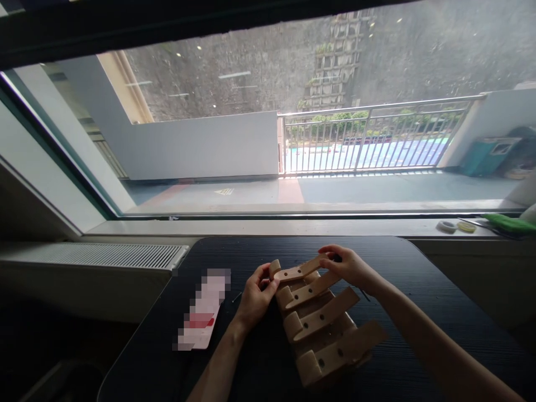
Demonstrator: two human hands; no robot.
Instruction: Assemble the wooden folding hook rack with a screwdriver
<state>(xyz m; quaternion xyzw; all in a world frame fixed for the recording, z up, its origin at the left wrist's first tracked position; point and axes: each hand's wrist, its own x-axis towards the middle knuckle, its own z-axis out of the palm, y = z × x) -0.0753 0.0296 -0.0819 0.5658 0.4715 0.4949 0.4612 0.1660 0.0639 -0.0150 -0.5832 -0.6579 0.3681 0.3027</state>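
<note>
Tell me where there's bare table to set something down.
Bare table shows between the right arm and the table's right edge, and along the far edge, beyond the pink item. It's crowded at the wooden piece, with the left hand and right hand on it, and beside the left hand, where a thin pin lies.

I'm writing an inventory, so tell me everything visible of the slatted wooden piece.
The slatted wooden piece, pale and smooth, rests on the black table. Four slats with dark holes slant side by side across its base, rounded blocks at their left ends. The left hand grips its far corner; the right hand pinches the farthest slat. Its underside is hidden.
</note>
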